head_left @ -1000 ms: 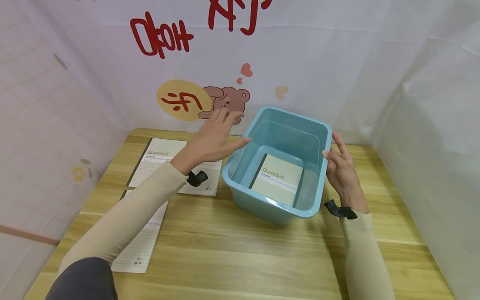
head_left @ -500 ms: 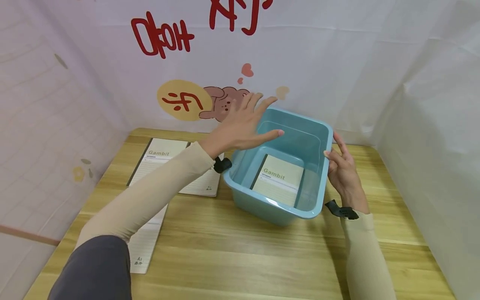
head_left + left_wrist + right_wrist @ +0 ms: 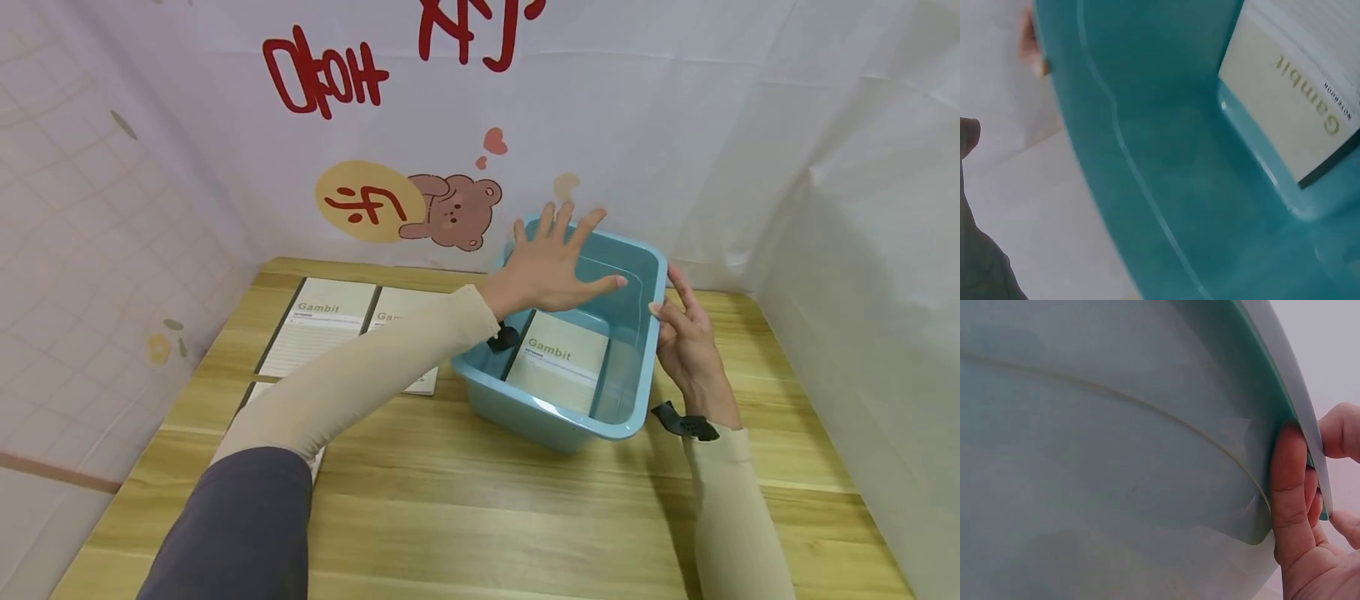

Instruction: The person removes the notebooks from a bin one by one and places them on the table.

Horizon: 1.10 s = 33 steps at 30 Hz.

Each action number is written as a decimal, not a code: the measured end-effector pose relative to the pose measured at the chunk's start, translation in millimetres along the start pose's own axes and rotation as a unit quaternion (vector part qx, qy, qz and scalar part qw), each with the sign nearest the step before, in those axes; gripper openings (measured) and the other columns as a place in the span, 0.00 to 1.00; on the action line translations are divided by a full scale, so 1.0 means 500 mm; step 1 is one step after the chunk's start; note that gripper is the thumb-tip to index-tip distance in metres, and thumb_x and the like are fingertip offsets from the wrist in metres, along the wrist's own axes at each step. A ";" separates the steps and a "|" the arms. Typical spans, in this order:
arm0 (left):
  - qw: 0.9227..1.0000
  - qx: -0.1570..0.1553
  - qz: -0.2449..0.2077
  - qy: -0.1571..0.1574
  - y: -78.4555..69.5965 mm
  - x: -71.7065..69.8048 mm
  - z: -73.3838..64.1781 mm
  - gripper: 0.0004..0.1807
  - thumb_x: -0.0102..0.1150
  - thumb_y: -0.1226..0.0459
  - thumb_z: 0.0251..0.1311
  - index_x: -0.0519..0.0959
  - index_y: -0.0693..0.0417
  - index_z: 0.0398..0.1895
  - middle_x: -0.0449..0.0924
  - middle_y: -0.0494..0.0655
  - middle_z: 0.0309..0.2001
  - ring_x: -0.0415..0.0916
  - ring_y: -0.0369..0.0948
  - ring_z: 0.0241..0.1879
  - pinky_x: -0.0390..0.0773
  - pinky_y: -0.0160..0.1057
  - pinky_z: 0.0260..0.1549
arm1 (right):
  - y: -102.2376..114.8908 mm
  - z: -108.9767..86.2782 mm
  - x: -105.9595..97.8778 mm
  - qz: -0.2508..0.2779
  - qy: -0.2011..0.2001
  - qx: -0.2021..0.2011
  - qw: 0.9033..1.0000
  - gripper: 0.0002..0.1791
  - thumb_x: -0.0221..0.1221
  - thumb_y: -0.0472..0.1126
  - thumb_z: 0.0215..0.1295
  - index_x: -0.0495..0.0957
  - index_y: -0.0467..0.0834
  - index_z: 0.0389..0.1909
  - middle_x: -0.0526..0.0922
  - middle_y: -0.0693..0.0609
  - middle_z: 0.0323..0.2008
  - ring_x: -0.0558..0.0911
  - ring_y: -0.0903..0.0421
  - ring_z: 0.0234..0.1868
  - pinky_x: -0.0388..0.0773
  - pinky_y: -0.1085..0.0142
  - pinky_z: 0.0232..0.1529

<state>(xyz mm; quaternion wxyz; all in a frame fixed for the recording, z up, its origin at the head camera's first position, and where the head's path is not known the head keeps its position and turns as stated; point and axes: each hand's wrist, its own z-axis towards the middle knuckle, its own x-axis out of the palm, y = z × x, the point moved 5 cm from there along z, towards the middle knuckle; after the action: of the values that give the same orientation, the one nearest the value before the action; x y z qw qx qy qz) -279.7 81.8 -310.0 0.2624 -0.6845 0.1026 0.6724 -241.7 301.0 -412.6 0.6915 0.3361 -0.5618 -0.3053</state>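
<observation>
A blue plastic storage bin (image 3: 517,421) stands on the table, with a cream notebook marked Gambit (image 3: 562,360) lying flat on its bottom. My right hand (image 3: 688,340) grips the bin's right rim; in the right wrist view the fingers (image 3: 1289,487) press under the lip, thumb on the other side. Above the bin's far left part, my left hand (image 3: 546,268) is spread with nothing in it. The left wrist view looks down into the bin, showing its wall (image 3: 1147,125) and the notebook (image 3: 1285,87).
At the left, two similar notebooks lie side by side, one (image 3: 315,321) farther left and one (image 3: 423,383) partly under the left sleeve. A third (image 3: 258,392) is mostly hidden by the left arm. A printed white sheet (image 3: 637,100) hangs behind the table.
My left hand has moved right from beside the bin's left rim to above its inside, fingers spread. My right hand and the bin have stayed in place.
</observation>
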 end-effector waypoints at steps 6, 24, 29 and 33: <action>0.999 -0.015 0.007 0.032 -0.020 0.065 0.023 0.55 0.36 0.21 0.61 0.29 0.29 0.83 0.30 0.53 0.85 0.30 0.56 0.84 0.43 0.72 0.74 | -0.003 -0.004 0.004 -0.001 0.005 0.003 1.000 0.41 0.44 0.22 0.74 0.46 0.49 0.82 0.77 0.45 0.58 0.88 0.54 0.35 0.86 0.66 0.35; 0.994 -0.007 0.099 0.044 -0.033 0.213 0.084 0.56 0.34 0.21 0.60 0.35 0.35 0.84 0.38 0.59 0.82 0.39 0.58 0.82 0.55 0.66 0.73 | -0.006 0.001 0.003 0.000 -0.001 -0.004 1.000 0.41 0.43 0.20 0.73 0.48 0.49 0.82 0.78 0.45 0.58 0.89 0.54 0.36 0.87 0.65 0.35; 0.989 0.006 0.143 0.030 -0.036 0.237 0.090 0.56 0.31 0.20 0.59 0.36 0.36 0.84 0.40 0.59 0.82 0.41 0.58 0.81 0.59 0.67 0.70 | -0.002 -0.002 0.001 -0.006 -0.002 -0.007 1.000 0.41 0.45 0.21 0.73 0.48 0.49 0.82 0.79 0.46 0.59 0.90 0.54 0.38 0.87 0.66 0.36; 0.993 -0.008 0.105 0.052 -0.031 0.262 0.092 0.55 0.35 0.21 0.59 0.38 0.34 0.84 0.42 0.57 0.81 0.41 0.57 0.81 0.60 0.67 0.70 | 0.000 -0.004 -0.002 -0.003 0.000 -0.006 1.000 0.41 0.45 0.21 0.73 0.47 0.48 0.82 0.78 0.46 0.60 0.89 0.54 0.39 0.86 0.66 0.36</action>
<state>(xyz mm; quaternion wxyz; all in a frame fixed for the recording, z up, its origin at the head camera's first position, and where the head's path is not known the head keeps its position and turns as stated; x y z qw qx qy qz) -302.3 145.5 -432.5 0.1794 -0.7062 0.1818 0.6604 -240.0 301.9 -413.2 0.6925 0.3337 -0.5593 -0.3102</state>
